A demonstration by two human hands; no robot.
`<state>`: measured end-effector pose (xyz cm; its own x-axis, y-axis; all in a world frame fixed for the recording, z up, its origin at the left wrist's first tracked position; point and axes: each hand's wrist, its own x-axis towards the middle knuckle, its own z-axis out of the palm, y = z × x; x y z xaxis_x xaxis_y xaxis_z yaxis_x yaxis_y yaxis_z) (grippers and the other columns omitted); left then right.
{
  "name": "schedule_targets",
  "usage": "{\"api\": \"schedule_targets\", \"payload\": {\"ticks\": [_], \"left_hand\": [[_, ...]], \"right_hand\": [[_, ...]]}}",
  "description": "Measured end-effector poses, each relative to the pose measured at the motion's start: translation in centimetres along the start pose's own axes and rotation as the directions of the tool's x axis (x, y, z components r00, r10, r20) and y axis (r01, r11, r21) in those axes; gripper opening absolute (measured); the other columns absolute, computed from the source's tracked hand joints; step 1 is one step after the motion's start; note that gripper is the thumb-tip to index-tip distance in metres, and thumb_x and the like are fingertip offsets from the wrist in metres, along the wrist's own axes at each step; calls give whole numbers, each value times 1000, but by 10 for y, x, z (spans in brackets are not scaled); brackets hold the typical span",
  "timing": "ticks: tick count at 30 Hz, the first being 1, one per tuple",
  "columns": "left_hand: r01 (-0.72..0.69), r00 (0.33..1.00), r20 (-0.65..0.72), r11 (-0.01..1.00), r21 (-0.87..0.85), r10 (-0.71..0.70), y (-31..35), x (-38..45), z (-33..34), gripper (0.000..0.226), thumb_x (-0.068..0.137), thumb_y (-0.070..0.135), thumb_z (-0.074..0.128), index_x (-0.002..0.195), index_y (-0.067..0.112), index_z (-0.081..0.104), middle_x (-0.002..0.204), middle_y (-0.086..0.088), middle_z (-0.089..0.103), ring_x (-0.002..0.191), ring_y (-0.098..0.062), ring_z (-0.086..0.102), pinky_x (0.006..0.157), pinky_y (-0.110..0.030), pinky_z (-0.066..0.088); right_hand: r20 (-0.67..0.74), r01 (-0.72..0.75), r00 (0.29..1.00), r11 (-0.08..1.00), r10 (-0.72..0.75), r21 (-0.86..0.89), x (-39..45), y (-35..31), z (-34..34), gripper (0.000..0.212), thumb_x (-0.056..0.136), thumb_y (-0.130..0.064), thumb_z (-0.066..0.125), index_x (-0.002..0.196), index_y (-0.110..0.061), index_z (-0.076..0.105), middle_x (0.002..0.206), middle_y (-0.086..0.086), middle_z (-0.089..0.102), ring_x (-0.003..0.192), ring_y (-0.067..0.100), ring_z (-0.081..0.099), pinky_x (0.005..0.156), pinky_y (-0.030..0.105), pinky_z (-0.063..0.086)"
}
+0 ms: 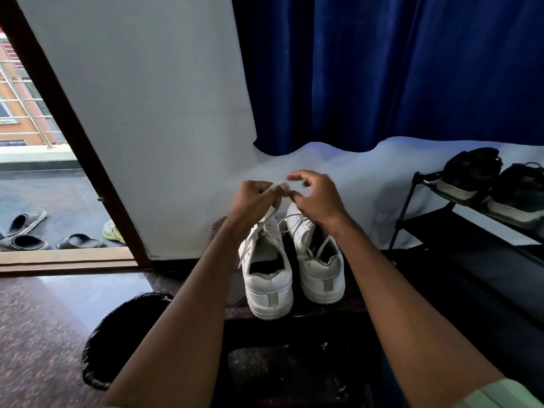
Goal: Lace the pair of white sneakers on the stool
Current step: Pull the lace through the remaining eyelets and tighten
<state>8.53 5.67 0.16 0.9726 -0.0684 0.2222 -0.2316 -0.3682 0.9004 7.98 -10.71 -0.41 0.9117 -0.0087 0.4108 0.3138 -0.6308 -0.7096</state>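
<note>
two white sneakers stand side by side on a dark stool (235, 293) at the centre of the view, heels toward the camera, toes toward 12 o'clock. the left sneaker (266, 275) sits slightly nearer than the right sneaker (319, 260), the two just beside each other. a white lace (266, 219) rises from the left sneaker's eyelets up to the left hand (253, 198), whose fingers are curled round it, grasping it above the toe end. the right hand (315, 198) is raised at the same height, just at 3 o'clock of the left hand, fingers curled, thumb and forefinger pinching the lace end; this part is blurred. the right sneaker has a lace lying loose across its opening. a black-lined bin (117, 334) stands at 8 o'clock of the stool. a black rack (412, 207) at 3 o'clock carries dark shoes (471, 172). slippers (26, 228) lie outside the doorway at 9 o'clock. a blue curtain (382, 69) hangs at 12 o'clock.
</note>
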Motion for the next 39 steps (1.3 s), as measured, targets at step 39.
{"api": "schedule_targets", "payload": {"ticks": [39], "left_hand": [[170, 983, 32, 966, 196, -180, -32, 22, -14, 36, 91, 3, 59, 72, 30, 74, 71, 6, 69, 71, -13, 55, 56, -17, 41]], "right_hand": [[326, 132, 946, 917, -3, -375, -5, 2, 43, 16, 82, -19, 81, 85, -35, 79, 107, 1, 65, 110, 23, 58, 89, 39, 54]]}}
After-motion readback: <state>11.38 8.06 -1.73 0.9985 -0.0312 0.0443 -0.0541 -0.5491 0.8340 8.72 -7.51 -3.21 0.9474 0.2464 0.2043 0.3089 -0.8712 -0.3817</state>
